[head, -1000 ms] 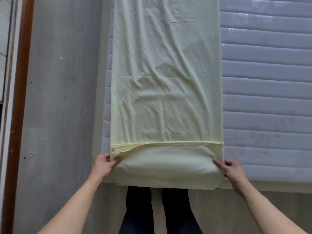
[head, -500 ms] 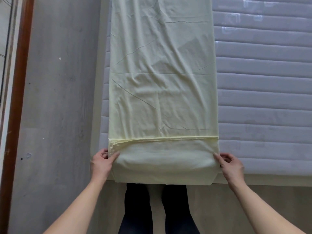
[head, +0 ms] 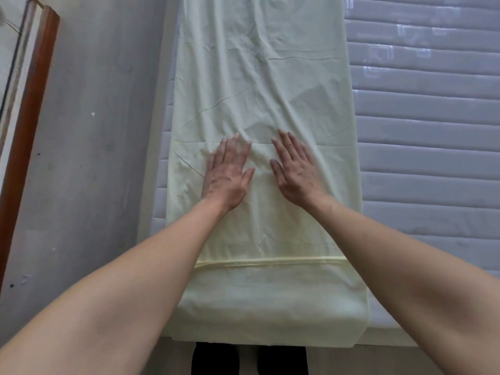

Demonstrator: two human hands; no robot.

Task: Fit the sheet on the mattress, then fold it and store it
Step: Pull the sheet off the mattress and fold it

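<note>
Pale yellow cotton sheet (head: 265, 85); grey-white ribbed quilted mattress (head: 427, 147); grey wood-grain floor (head: 92, 158); reddish-brown wooden frame (head: 25, 131).

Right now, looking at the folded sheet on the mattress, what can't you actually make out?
- Far end of the sheet: cut off by the top edge of the head view.
- Sheet under the left hand and right hand: covered by the flat palms.
- Fingertips: blurred by motion.
- How many layers the fold has: only the top one shows.
- Mattress right side: cut off by the right edge.
</note>
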